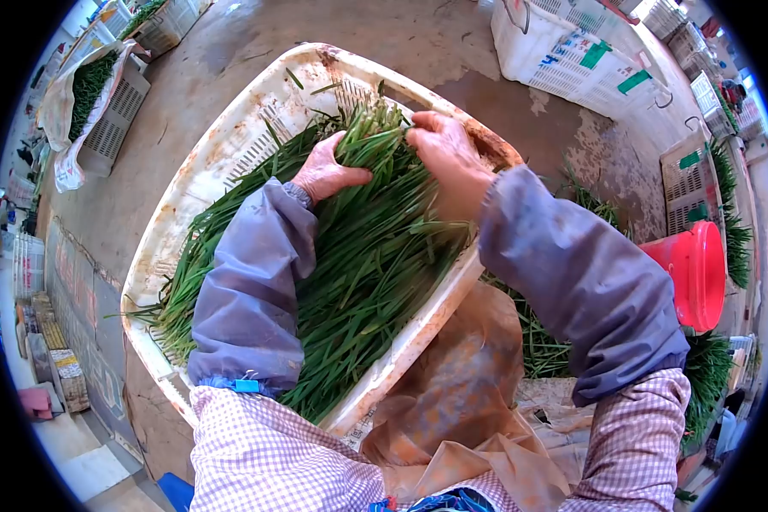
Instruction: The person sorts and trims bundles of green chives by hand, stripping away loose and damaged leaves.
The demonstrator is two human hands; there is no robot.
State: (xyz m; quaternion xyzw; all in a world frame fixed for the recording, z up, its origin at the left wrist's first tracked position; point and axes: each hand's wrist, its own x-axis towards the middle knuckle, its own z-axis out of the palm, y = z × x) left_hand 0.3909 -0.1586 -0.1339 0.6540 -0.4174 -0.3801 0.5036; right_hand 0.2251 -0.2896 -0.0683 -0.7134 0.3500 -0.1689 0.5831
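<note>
A large white plastic crate (pixel 172 213), its rim stained brown, holds long green leafy stalks that look like chives (pixel 367 273). My left hand (pixel 328 171) curls round a bunch of chives (pixel 375 141) near its pale stem ends, thumb across the front and fingertips partly hidden by the leaves. At the bunch's right side my right hand (pixel 452 158) bends its fingers against the stem ends, with some fingertips out of sight. Both forearms wear grey-blue sleeve covers and reach over the crate.
A red bucket (pixel 687 273) stands to the right, close to my right forearm. Brown sheeting (pixel 452 367) lies against the crate's near side. More white crates stand at the upper right (pixel 572 64) and upper left (pixel 115 111). Loose greens (pixel 542 341) lie beneath my right arm.
</note>
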